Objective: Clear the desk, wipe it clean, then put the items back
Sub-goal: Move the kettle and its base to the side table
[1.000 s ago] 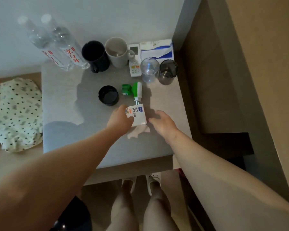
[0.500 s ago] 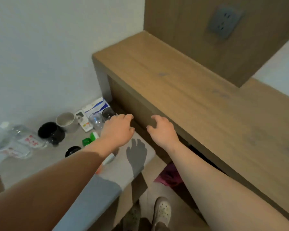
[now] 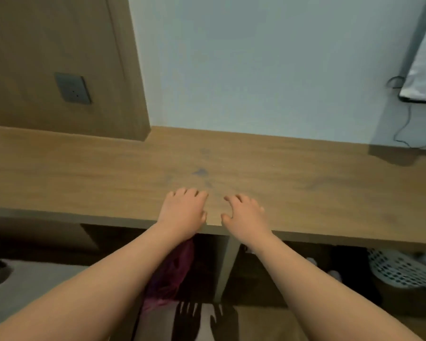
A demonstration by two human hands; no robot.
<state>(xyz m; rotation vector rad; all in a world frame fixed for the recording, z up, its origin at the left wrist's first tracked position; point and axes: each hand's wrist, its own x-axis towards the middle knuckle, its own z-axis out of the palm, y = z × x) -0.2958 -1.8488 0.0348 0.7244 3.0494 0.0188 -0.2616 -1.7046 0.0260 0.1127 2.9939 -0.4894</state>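
Both empty: your left hand [image 3: 182,210] and right hand [image 3: 244,214] sit with loosely curled fingers over the front edge of the desk [image 3: 330,183]. Desk likely rigid, smooth; nothing to grip, so press flat over the mid-desk smudges [image 3: 201,172].

Bare forearms [image 3: 113,274] — left grip [image 3: 182,212], right grip [image 3: 246,216] bare too

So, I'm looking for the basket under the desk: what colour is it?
White with rows of small holes; the basket shows best in the head view.

Basket [image 3: 399,269] partly under desk [image 3: 330,183]
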